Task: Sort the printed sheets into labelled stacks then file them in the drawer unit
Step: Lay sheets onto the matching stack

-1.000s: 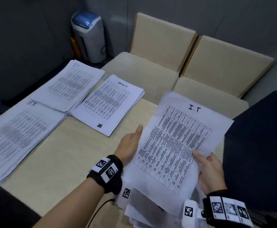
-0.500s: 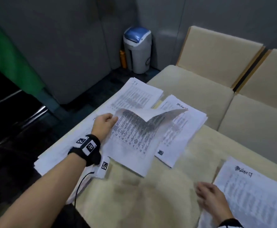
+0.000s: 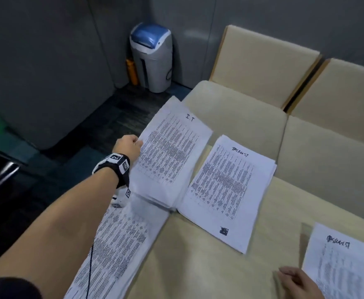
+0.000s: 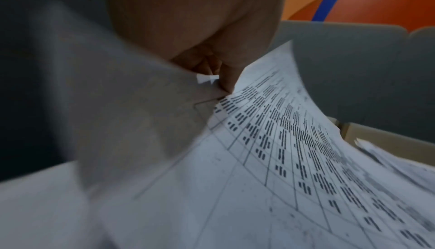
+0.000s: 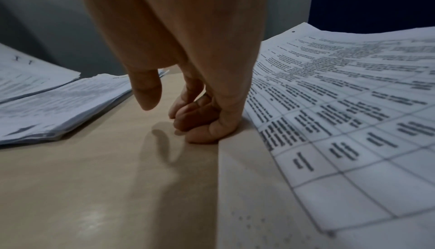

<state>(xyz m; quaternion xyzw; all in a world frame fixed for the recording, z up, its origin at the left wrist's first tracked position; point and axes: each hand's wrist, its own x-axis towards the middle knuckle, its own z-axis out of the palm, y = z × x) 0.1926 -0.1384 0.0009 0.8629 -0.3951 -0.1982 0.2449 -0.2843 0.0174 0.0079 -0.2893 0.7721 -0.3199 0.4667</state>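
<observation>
At the far left of the table (image 3: 209, 266), a printed sheet headed "I.T" (image 3: 172, 152) is pinched by its left edge between the curled fingers and thumb of the left hand (image 3: 129, 145), and it is held just over the I.T stack (image 3: 155, 197) beneath those fingers. Just beyond the sheet's right edge a stack headed in handwriting (image 3: 226, 186) is laid flat. Further right, the right hand (image 5: 188, 92) is rested on the tabletop with fingers curled under and nothing gripped, its little finger against the left edge of the unsorted pile (image 3: 345, 268).
</observation>
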